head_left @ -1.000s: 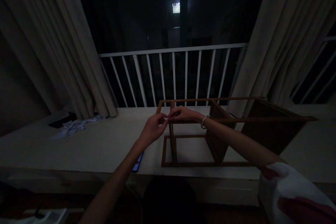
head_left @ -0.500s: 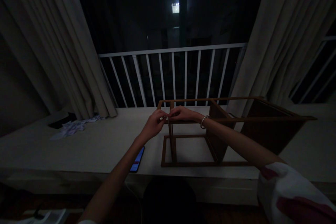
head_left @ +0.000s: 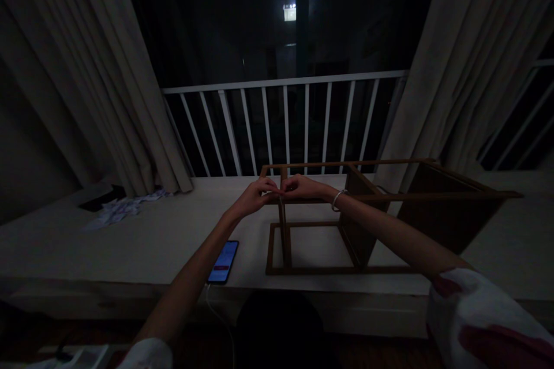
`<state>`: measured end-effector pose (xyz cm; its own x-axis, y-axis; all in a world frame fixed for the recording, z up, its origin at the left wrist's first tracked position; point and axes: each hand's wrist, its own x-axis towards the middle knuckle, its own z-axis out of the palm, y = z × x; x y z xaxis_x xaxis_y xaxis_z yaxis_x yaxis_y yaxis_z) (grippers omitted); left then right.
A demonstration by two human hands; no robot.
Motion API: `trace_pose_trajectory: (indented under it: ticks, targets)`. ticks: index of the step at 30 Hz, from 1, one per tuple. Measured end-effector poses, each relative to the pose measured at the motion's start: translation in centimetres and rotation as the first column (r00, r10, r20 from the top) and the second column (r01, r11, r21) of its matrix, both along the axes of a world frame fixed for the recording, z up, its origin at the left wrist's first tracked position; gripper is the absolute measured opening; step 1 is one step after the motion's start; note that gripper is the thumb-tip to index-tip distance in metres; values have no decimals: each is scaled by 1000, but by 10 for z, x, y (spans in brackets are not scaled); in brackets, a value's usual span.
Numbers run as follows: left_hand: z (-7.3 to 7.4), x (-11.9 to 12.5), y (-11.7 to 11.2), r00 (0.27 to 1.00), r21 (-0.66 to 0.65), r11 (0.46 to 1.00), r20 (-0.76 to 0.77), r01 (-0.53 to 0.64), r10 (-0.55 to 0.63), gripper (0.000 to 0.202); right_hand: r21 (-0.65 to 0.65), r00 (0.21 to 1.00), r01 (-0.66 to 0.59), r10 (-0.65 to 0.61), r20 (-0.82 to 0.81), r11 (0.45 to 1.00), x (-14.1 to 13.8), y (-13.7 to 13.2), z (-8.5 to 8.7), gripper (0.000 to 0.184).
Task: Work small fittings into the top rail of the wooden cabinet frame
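Observation:
A brown wooden frame rack lies on its side on the pale table. My left hand and my right hand meet at the top left corner of the frame. Both have their fingers pinched together at the upright bar there. Something tiny may be between the fingertips, but the dim light hides it. A silver bracelet circles my right wrist.
A lit phone with a cable lies near the table's front edge, under my left forearm. Scattered paper scraps and a dark flat object lie at the far left. Curtains hang on both sides of a white railing.
My left hand has shifted right to join the right hand at the frame corner. My left forearm has moved off the phone, so more of its screen shows.

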<state>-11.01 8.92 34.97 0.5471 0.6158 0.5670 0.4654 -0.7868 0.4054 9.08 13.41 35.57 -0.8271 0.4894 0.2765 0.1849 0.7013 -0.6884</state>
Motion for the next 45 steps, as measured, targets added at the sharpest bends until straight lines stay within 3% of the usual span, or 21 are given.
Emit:
trace_pose_trajectory:
  ticks: [5, 19, 45]
  targets:
    - [-4, 1, 5, 997, -97, 994, 58, 46, -41, 18, -28, 1000, -8, 8, 3, 1000, -2, 4, -5, 30]
    - [-10, 2, 5, 992, -123, 992, 126, 25, -10, 18, -71, 999, 15, -18, -35, 997, -2, 1, -1, 18]
    - [-6, 1, 4, 984, -253, 961, 163, 111, -71, 25, -80, 998, 55, -57, -20, 995, -2, 3, -3, 31]
